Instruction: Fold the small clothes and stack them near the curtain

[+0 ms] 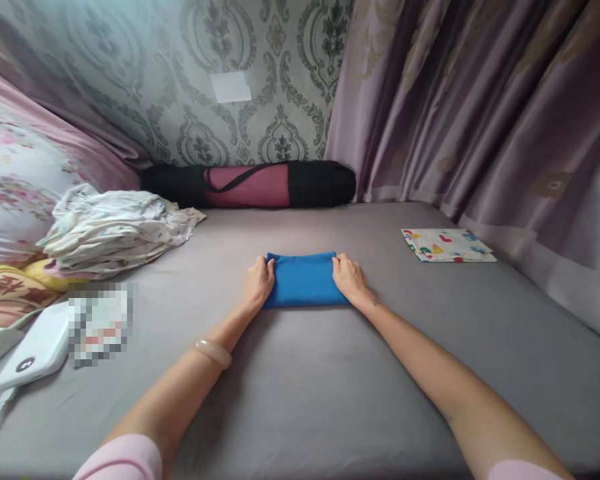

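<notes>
A blue cloth (305,281), folded into a flat rectangle, lies in the middle of the grey sheet (300,393). My left hand (261,279) pinches its far left corner, with the fingers closed. At the far right corner, my right hand (349,275) grips the cloth in the same way. The cloth's upper edge is stretched between both hands, and its near edge rests on the sheet.
A folded patterned cloth (447,245) lies at the right. Crumpled light cloths (115,230) are heaped at the left, above a white power bank (40,347) with cables. A black and pink rolled bag (250,185) lies along the wall.
</notes>
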A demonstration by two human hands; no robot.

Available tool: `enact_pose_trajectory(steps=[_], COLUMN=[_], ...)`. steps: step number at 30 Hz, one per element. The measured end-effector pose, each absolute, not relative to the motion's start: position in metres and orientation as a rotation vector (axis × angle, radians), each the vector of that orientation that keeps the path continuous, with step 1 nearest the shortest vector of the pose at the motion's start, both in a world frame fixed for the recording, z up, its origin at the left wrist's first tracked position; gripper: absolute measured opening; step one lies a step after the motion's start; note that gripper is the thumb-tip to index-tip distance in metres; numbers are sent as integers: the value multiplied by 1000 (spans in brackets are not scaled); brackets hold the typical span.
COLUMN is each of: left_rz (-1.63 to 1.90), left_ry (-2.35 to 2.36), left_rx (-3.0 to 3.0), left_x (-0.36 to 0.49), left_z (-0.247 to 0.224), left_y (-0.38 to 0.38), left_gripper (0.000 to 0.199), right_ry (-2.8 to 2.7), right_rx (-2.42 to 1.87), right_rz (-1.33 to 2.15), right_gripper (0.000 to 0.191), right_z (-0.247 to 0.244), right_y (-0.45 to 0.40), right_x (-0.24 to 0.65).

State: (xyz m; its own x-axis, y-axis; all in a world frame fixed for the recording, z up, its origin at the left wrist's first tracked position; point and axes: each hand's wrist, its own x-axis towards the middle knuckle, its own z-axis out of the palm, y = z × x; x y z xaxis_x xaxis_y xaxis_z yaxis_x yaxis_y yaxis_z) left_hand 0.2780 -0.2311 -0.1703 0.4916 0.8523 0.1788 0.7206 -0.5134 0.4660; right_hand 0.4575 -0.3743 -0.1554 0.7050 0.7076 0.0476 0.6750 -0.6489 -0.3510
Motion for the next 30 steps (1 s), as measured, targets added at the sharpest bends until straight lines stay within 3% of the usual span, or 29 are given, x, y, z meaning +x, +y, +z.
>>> enact_pose_trajectory(steps=[17,20,25,30], left_rz=[357,521,708,380], left_ry=[1449,1442,1000,963], left_rx=[2344,2438,2844,2835], left_x=[283,275,277,294], left_z=[-168,-159,-157,-178], left_y=[-210,-219,-250,-259], left_gripper=[37,34,34,45], right_ry=[-1047,-1087,-1583,-1874], right_rx=[-2725,-2742,-2374,-2183], right_rz=[300,228,-94,128], right_gripper=[37,36,45,54], right_z=[-148,-139,-136,-161], right_y=[-363,-366,-356,-337], right_x=[468,464,429,398])
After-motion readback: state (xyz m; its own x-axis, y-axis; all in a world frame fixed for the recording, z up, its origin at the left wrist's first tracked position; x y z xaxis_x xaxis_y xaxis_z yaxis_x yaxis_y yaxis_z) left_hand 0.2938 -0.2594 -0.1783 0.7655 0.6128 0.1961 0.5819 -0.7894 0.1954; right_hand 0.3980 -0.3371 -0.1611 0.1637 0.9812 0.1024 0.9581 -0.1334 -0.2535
